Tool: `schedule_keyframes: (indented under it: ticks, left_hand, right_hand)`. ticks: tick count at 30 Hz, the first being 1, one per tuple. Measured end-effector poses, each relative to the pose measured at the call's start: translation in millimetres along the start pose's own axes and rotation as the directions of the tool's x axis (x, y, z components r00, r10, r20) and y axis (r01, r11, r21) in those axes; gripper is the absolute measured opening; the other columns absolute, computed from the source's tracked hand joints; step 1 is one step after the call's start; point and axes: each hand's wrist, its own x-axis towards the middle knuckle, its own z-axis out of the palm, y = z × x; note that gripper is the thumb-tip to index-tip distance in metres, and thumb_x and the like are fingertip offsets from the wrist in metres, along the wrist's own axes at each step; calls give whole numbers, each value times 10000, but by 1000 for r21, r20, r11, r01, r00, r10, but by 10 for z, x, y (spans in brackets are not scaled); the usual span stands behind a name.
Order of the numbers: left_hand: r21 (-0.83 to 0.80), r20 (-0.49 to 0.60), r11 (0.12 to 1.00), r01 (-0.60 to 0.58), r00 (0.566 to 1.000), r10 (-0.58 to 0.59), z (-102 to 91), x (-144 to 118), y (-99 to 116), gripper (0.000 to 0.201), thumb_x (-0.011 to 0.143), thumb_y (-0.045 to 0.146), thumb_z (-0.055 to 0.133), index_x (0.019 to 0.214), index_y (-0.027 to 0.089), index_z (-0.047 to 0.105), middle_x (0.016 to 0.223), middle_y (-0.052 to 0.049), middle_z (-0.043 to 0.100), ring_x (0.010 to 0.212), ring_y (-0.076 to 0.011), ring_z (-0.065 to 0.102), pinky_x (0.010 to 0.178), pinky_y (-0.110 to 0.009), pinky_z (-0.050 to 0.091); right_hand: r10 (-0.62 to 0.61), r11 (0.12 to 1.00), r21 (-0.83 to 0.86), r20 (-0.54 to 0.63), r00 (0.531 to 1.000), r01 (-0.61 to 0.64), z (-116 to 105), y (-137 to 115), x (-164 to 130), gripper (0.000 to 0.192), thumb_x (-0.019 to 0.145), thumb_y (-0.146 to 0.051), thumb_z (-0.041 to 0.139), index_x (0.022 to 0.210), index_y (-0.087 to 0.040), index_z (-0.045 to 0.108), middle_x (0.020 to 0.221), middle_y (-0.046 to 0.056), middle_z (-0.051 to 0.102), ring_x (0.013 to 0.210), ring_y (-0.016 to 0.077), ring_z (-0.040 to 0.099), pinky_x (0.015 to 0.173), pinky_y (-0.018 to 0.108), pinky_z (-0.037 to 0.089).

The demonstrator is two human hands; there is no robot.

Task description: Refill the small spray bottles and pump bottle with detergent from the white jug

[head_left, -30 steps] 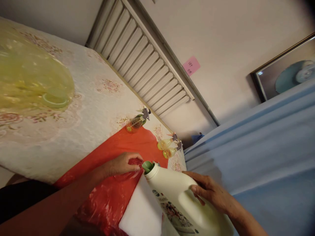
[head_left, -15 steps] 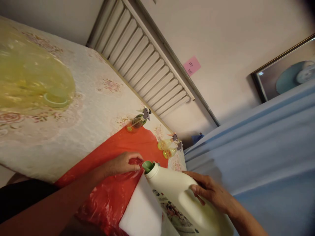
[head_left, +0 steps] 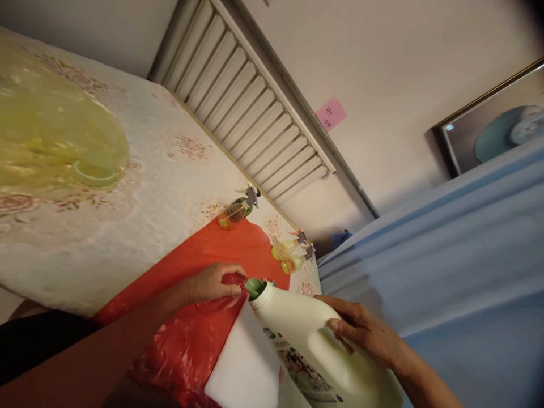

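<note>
Fingers of the right hand (head_left: 361,331) wrap the handle side of a large cream detergent jug (head_left: 314,345), tilted so its open green spout (head_left: 255,287) points toward the left hand (head_left: 212,283). That hand is curled shut, pinching crinkly red plastic bag (head_left: 187,345) just beside the spout. Smooth and glossy, the jug carries a printed label low on its body. A white foam block (head_left: 244,371) lies under it. Beyond, three small spray bottles (head_left: 236,211) of yellowish liquid stand on the red sheet and floral tablecloth (head_left: 140,187). A yellow translucent bag (head_left: 51,136) sits well apart.
</note>
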Motion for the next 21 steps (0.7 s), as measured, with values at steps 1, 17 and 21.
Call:
schedule_keyframes:
  ticks: [1,17,21]
  left_hand:
    - [-3,2,1000,3,1000,-3,0,-2,5,289,795,309,656,1065,218,702,1085,-20,757,1045,-232,679,927,-310,505]
    - [-19,1,1000,-4,1000,4,5,6,-26,292,797,324,660,1066,218,705,1097,-28,758,1050,-238,681,929,-317,511]
    - [-6,1,1000,-7,1000,7,3,6,-16,286,790,322,661,1055,223,706,1085,-22,759,1044,-236,679,932,-321,511]
  right_hand:
    - [-1,1000,6,3,1000,1,1,-4,0,651,946,-619,534,1423,-179,569,768,17,565,608,122,465,519,220,412]
    - [-6,1000,-7,4,1000,6,-12,-7,8,647,947,-618,533,1420,-178,572,751,10,559,583,112,454,515,217,404]
    - [9,1000,-4,0,1000,-9,-13,-7,9,684,930,-645,539,1419,-167,571,739,8,554,580,114,453,510,218,406]
